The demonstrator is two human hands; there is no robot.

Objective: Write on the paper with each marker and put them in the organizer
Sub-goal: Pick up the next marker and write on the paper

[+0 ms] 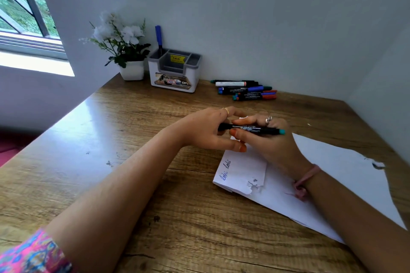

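Black-bodied with a teal end cap, the marker [253, 129] lies level between both hands, above the far left corner of the paper [332, 175]. The right hand [269, 142] has its fingers curled round the barrel, thumb on the near side, a ring on one finger and a pink band at the wrist. The left hand [207, 128] closes thumb and fingers on the marker's left end, where the cap sits; it too wears a ring. The teal tip points right.

The paper lies on the wooden table [111, 184] at the right, folded, with torn spots on its edges. Blue handwriting [225, 169] runs along its left edge, near the left hand's thumb.

At the far side, against the wall, stands the white and grey organizer [174, 71]. A blue marker [158, 39] stands upright in its left rear compartment; the other compartments appear unfilled as far as can be seen. Just left of it sits a white pot of white flowers [124, 49]. Right of the organizer, well apart from the hands, a pile of markers [246, 90] lies flat on the table, black barrels with teal, blue and red ends, and one white barrel among them.

A window [24, 11] is at the far left. A patterned sleeve [33, 255] shows at the near left corner.
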